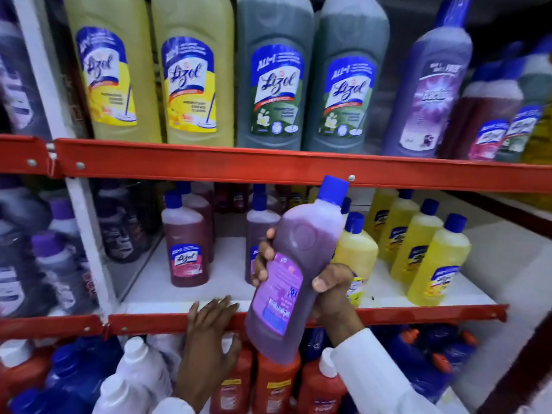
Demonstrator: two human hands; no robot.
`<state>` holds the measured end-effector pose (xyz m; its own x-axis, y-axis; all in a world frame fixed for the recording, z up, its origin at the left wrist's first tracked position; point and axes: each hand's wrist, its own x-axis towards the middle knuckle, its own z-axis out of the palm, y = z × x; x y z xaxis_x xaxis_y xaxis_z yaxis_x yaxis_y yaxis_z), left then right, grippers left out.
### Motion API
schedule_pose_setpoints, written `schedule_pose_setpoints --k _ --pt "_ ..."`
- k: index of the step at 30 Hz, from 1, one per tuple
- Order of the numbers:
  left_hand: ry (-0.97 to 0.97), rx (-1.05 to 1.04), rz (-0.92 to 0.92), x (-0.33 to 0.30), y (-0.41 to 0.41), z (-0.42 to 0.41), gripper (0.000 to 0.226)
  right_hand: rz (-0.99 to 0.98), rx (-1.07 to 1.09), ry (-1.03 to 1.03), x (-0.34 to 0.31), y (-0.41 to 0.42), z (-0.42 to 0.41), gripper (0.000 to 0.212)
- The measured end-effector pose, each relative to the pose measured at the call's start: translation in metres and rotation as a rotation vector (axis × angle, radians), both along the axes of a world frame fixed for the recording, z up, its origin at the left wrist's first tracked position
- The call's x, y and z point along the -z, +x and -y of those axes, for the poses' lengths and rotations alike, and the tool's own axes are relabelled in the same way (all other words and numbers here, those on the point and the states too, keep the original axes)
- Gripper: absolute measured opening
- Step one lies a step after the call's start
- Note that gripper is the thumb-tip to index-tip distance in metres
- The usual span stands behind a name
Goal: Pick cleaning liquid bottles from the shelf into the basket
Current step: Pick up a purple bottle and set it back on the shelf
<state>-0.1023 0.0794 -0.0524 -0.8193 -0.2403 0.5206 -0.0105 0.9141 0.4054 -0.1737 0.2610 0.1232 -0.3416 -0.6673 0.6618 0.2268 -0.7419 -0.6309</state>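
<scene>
While our right hand (322, 282) wraps the purple bottle (291, 273) at mid-body, tilted before the middle shelf (418, 312), our left hand (209, 321) rests spread on its red edge; full, smooth plastic looks heavy and slippery.

Head view faces shelves (268, 168) close up (angled slightly down).

I stand in a shop's cleaning-products aisle. A red steel shelf rail (268, 167) runs across the rack; above it, large yellow bottles (191, 73) and grey-green bottles (274, 79) stand in matched pairs, labels facing out. Below that rail, small yellow bottles (418, 243) line up in rows on a white shelf board (227, 282). Lower still, red bottles (274, 383) and white-capped ones (140, 369) crowd together.
</scene>
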Motion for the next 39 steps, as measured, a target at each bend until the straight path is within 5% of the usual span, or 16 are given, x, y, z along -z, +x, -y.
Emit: schedule_pose_setpoints --k 3,6,10,13,21,25,31,39 --pt "-0.015 0.0 0.004 -0.001 -0.001 0.001 0.06 0.144 -0.164 0.125 0.001 0.002 -0.003 0.077" --pt "-0.011 0.005 -0.004 -0.001 0.0 0.001 0.059 0.175 -0.053 0.121 -0.002 0.007 -0.008 0.075" --pt "-0.014 -0.008 -0.025 -0.003 0.002 -0.003 0.057 0.028 0.753 0.332 -0.006 0.016 -0.01 0.056" --pt "0.003 -0.012 -0.03 -0.004 0.003 -0.005 0.057 -0.038 1.236 0.488 -0.008 0.027 -0.002 0.087" --pt "0.006 -0.019 0.007 -0.002 0.001 -0.004 0.055 -0.357 1.993 0.469 0.008 0.033 0.014 0.087" --pt "0.014 -0.025 0.014 -0.004 0.002 -0.006 0.054 -0.317 1.951 0.458 0.014 0.032 0.017 0.091" --pt "0.003 -0.037 0.002 -0.009 0.007 -0.01 0.053 -0.031 1.508 0.522 0.019 0.011 0.019 0.098" --pt "0.035 -0.045 -0.004 -0.009 0.005 -0.011 0.055 -0.005 1.445 0.66 0.051 -0.022 0.053 0.087"
